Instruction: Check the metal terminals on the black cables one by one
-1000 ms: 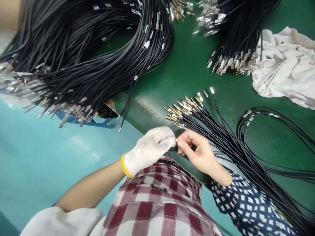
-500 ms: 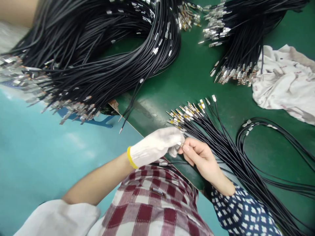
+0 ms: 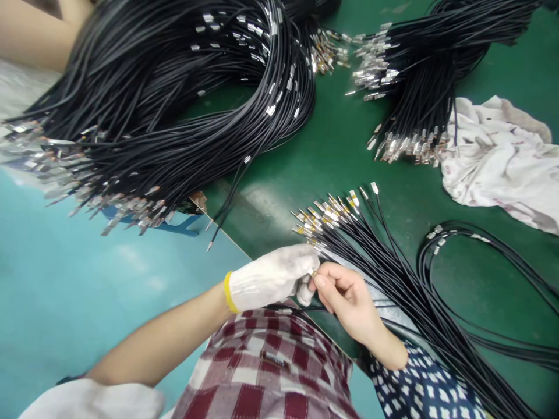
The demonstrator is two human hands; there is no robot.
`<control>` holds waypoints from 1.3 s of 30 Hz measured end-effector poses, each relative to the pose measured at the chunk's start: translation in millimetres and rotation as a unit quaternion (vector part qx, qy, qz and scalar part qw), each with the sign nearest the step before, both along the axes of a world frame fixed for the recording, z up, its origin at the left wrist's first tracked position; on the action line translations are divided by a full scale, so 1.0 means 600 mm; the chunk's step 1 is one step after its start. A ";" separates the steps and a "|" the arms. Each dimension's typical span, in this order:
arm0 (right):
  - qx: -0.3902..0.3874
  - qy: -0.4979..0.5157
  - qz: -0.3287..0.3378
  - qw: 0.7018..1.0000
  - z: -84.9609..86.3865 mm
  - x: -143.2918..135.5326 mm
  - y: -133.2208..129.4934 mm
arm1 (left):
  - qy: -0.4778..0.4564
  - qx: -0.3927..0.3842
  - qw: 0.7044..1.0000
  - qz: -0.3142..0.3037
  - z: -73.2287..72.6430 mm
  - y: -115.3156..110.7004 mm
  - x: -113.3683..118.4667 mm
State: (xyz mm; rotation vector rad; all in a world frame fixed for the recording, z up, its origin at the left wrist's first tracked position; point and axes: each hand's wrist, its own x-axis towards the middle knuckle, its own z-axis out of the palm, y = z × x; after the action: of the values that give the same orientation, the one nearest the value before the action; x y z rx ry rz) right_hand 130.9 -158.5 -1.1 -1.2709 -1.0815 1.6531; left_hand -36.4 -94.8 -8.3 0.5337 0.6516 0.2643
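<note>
My left hand [image 3: 277,276], in a white knit glove with a yellow cuff, is closed at the table's edge. Fingertip to fingertip with it, my bare right hand [image 3: 345,299] pinches the small metal end [image 3: 312,272] of a cable. The gloved fingers close around the same end, and most of it is hidden between the hands. Below them a black cable [image 3: 301,310] with a silver sleeve [image 3: 285,311] runs across my front. Just beyond my right hand lies a bundle of black cables [image 3: 375,253] with metal-tipped, partly yellow ends [image 3: 329,212].
A large coiled heap of black cables [image 3: 174,134] overhangs the green table [image 3: 332,157] on the left. More cable bundles [image 3: 428,87] lie at the back right, by a crumpled white cloth [image 3: 498,157]. A looped cable group [image 3: 425,250] lies right. Another person's arm [image 3: 39,32] shows top left.
The whole view has shifted slightly, so things sit a little lower in the picture. Both hands keep the same pinch on the cable end.
</note>
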 end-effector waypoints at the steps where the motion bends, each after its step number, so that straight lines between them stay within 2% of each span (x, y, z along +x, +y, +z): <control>1: 0.005 -0.002 -0.005 1.000 0.000 -0.001 0.000 | -0.004 -0.009 1.000 -0.002 0.000 0.001 -0.001; 16: -0.005 -0.024 -0.002 1.000 -0.006 -0.001 0.003 | -0.040 -0.015 0.998 -0.051 -0.010 0.013 -0.001; 19: 0.004 -0.035 0.007 0.999 -0.007 0.001 0.005 | -0.030 -0.010 0.999 -0.041 -0.012 0.014 0.000; 23: 0.011 -0.027 0.030 0.999 -0.008 0.007 0.003 | -0.023 -0.040 0.999 -0.015 -0.011 0.016 0.004; 33: -0.012 0.011 0.041 0.999 -0.010 0.006 -0.007 | -0.074 -0.052 0.996 -0.008 -0.020 0.015 -0.003; 39: 0.019 -0.013 0.005 1.000 -0.008 -0.003 -0.007 | -0.087 -0.034 0.995 -0.045 -0.028 0.014 -0.009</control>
State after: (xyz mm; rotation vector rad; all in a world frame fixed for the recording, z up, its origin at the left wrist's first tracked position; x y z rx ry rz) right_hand 128.9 -162.8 -6.1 -1.2681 -1.1318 1.6182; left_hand -41.7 -86.2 -24.8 0.4670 0.4650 0.2008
